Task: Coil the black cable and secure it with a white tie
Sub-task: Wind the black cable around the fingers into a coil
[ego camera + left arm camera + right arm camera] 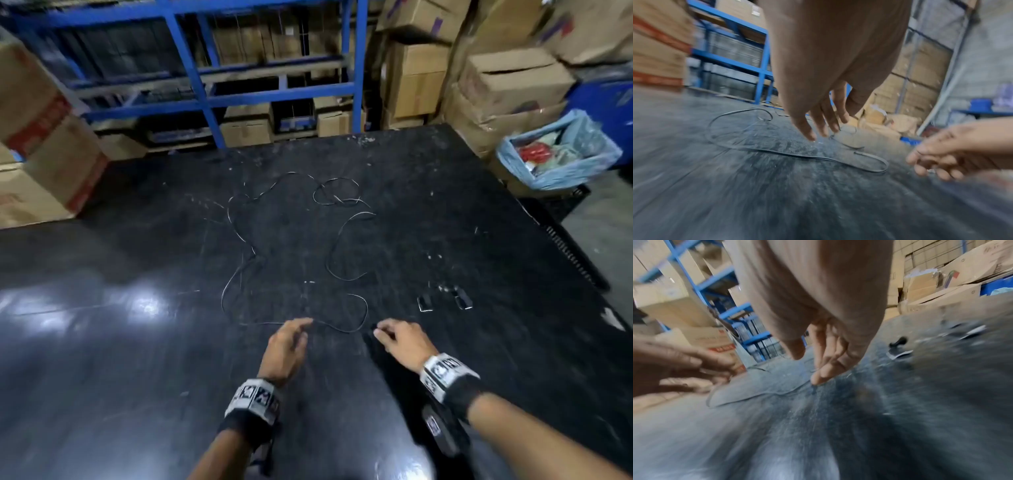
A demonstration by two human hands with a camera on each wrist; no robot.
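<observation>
A thin black cable [329,260] lies in loose, uncoiled loops across the middle of the black table [137,342]. Its nearest loop [797,156] runs just in front of both hands. My left hand [306,328] hovers over that near stretch with its fingers [824,129] hanging relaxed and holding nothing. My right hand [380,333] is a little to the right, by the loop's right end. Its fingers [822,373] point down close to the tabletop and hold nothing. I cannot make out a white tie in any view.
Two small black clip-like pieces [424,303] [463,301] lie on the table to the right of the cable. Blue shelving [212,99] and stacked cardboard boxes [507,78] stand behind the table. A lined crate of rubbish [561,154] sits off the right edge.
</observation>
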